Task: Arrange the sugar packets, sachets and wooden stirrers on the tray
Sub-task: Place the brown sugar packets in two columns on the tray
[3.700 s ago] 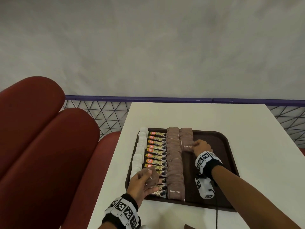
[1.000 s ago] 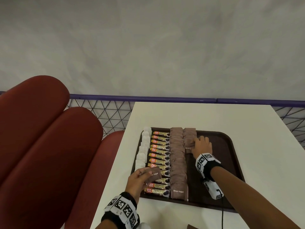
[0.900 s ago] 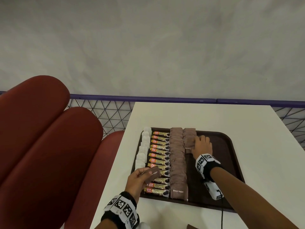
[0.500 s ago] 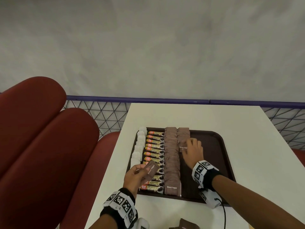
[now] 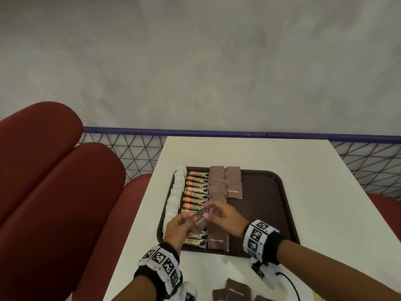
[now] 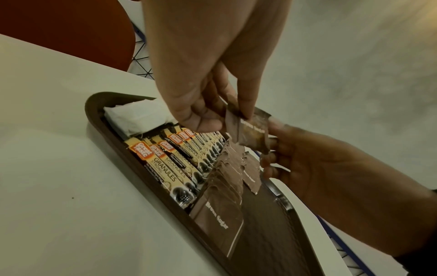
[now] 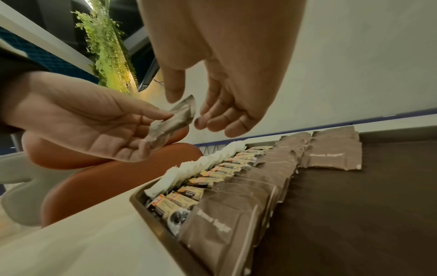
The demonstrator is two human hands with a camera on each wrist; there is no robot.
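Passing between hands above the tray's (image 5: pixel 280 192) near end, the brown sugar packet (image 5: pixel 200 221) is pinched in the left hand (image 5: pixel 178 229); the right hand (image 5: pixel 225 218), off its short column now, reaches with fingers apart to place it next

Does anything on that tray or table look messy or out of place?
Mostly tidy rows. The second brown sugar column stops short, leaving the tray bare on the right, and a few loose brown packets lie on the table off the tray.

I see a brown sugar packet (image 5: pixel 198 222) held tilted above the tray's (image 5: pixel 282 213) neat rows of sachets (image 5: pixel 196 192).
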